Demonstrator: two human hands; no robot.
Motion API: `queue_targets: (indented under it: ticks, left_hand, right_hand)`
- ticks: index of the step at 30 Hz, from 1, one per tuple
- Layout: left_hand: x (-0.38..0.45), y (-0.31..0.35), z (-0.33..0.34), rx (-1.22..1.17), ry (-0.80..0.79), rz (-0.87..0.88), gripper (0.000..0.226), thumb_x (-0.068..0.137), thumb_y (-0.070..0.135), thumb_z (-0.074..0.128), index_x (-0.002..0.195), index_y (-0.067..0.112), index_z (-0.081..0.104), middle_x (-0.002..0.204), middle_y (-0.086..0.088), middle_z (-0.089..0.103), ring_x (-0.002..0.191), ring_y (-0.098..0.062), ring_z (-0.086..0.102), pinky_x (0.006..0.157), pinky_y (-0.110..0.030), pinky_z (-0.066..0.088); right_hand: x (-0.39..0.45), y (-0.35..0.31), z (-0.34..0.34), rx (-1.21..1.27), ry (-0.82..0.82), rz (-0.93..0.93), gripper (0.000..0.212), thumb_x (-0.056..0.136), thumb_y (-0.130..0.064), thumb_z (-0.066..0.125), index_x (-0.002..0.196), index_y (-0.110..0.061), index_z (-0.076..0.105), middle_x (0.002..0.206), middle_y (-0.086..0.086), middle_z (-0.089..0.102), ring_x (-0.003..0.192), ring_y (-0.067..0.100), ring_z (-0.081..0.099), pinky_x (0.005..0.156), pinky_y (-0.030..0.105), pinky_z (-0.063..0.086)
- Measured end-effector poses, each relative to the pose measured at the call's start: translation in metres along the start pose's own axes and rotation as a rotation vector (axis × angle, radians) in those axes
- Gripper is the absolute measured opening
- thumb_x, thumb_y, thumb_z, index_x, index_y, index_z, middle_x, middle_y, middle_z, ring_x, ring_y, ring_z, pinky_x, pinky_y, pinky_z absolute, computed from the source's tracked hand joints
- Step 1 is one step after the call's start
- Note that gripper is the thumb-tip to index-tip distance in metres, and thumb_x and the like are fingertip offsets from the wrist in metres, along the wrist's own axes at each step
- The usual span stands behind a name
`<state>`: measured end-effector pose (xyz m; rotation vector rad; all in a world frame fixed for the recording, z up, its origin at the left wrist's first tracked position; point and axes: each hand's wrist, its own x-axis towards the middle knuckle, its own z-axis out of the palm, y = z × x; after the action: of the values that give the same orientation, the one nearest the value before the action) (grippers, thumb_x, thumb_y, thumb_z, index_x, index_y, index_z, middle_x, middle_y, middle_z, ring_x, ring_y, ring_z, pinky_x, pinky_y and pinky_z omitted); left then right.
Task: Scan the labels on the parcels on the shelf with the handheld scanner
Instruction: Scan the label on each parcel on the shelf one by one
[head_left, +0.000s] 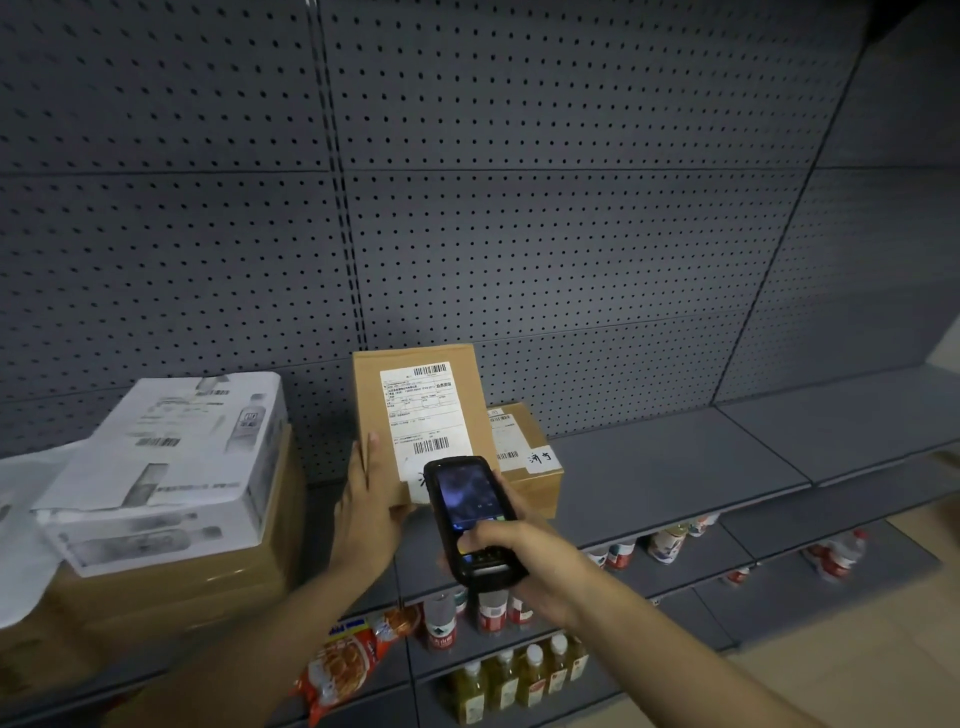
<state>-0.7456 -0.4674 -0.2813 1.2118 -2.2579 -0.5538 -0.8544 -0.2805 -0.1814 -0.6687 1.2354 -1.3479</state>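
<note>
My left hand (366, 512) grips a small brown cardboard parcel (371, 402) by its lower left edge and holds it tilted up, its white barcode label (423, 415) facing me. My right hand (524, 561) is closed around a black handheld scanner (467, 519), whose lit screen faces me and whose top end sits just below the label. A second brown parcel (530, 462) with a white label lies flat on the grey shelf (675, 467) right behind the first.
At the left, a white printed carton (166, 467) rests on a larger brown box (208, 587). Grey pegboard (519, 208) backs the shelf. Lower shelves hold bottles (519, 675), cans (665, 543) and a red snack packet (343, 665).
</note>
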Motion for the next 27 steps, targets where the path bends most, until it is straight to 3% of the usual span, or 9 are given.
queue_targets:
  ticks: [7,11,14,22,27]
  left_hand:
    - [0.05,0.008,0.01,-0.094,-0.072,0.047,0.107,0.087,0.033,0.065,0.145,0.034,-0.025,0.157,-0.006,0.008,0.129,-0.035,0.043,0.095,-0.048,0.048]
    - [0.075,0.02,0.022,-0.107,-0.109,0.083,0.105,0.086,0.034,0.066,0.149,0.029,-0.018,0.157,-0.005,0.01,0.133,-0.03,0.039,0.097,-0.047,0.047]
    - [0.092,0.032,0.034,-0.102,-0.146,0.076,0.105,0.084,0.04,0.065,0.148,0.034,-0.018,0.157,-0.005,0.011,0.132,-0.03,0.04,0.095,-0.05,0.048]
    - [0.111,0.06,0.068,-0.097,-0.224,0.071,0.096,0.085,0.042,0.063,0.151,0.031,-0.005,0.156,-0.005,0.019,0.128,-0.029,0.046,0.095,-0.045,0.047]
    - [0.112,0.073,0.083,-0.079,-0.249,0.009,0.093,0.085,0.045,0.063,0.151,0.031,-0.001,0.155,-0.003,0.022,0.126,-0.029,0.047,0.093,-0.042,0.046]
  right_hand:
    - [0.049,-0.008,-0.02,0.036,0.154,-0.049,0.068,0.067,0.007,0.067,0.13,-0.014,0.051,0.109,0.028,0.066,0.078,0.031,0.072,0.061,0.034,0.057]
    - [0.071,-0.017,-0.037,0.05,0.235,-0.119,0.073,0.06,0.005,0.066,0.128,-0.017,0.054,0.102,0.018,0.069,0.076,0.025,0.071,0.06,0.034,0.056]
    - [0.084,-0.021,-0.049,0.046,0.308,-0.138,0.075,0.055,0.001,0.069,0.124,-0.025,0.058,0.102,0.011,0.072,0.087,0.026,0.068,0.064,0.035,0.055]
    - [0.101,-0.022,-0.081,0.063,0.412,-0.163,0.076,0.055,0.002,0.066,0.124,-0.028,0.057,0.106,0.01,0.07,0.091,0.028,0.065,0.072,0.04,0.056]
    - [0.106,-0.028,-0.102,0.081,0.42,-0.129,0.073,0.057,0.001,0.065,0.124,-0.027,0.056,0.101,0.009,0.068,0.083,0.024,0.065,0.061,0.031,0.054]
